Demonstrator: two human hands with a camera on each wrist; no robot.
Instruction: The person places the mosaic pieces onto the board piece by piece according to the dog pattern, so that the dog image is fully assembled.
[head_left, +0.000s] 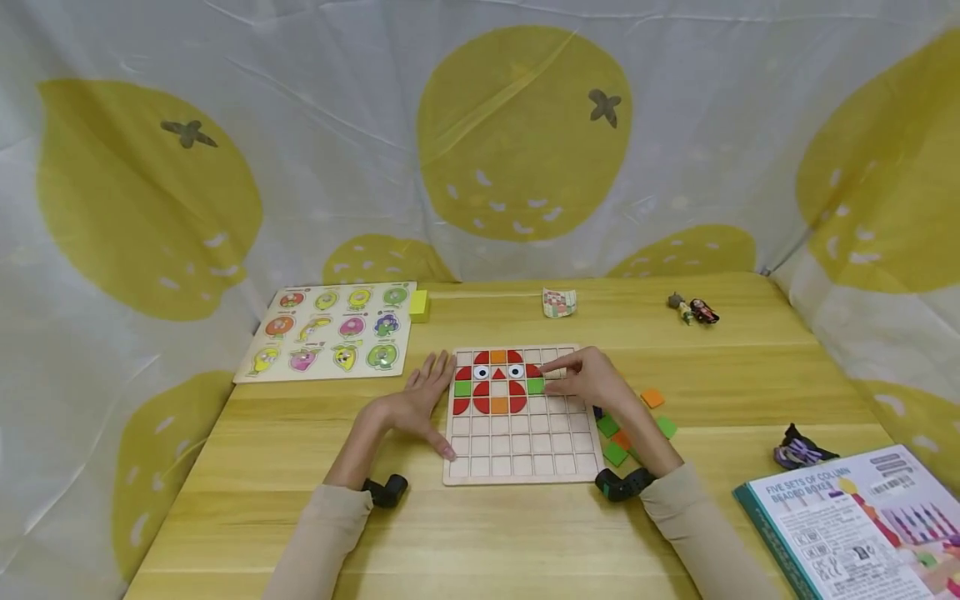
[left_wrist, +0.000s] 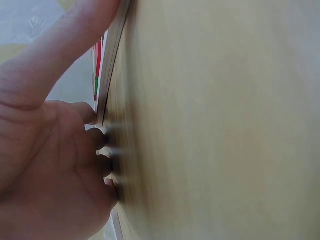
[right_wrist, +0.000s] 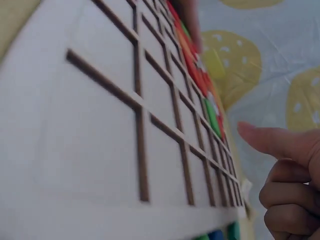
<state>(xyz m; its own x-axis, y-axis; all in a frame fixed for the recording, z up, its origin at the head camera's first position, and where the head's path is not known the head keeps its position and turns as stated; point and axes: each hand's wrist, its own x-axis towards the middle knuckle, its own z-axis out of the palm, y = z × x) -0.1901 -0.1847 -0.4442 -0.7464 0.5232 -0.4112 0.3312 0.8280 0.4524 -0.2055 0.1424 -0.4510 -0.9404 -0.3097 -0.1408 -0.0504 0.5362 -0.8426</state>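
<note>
The right hand point(right_wrist: 287, 175) is beside the board point(right_wrist: 85, 145). One of its fingers, or its thumb, sticks out toward the board, and the others curl in. A green tile point(right_wrist: 212, 118) sits near red tiles point(right_wrist: 197, 79) on the far part. The left hand point(right_wrist: 189, 20) is blurry. Behind hangs a cloth point(right_wrist: 270, 25) with yellow shapes.

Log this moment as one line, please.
Left hand: at left edge of grid board | Right hand: over board, beside inlaid green tile | Loose tiles: right of board
</note>
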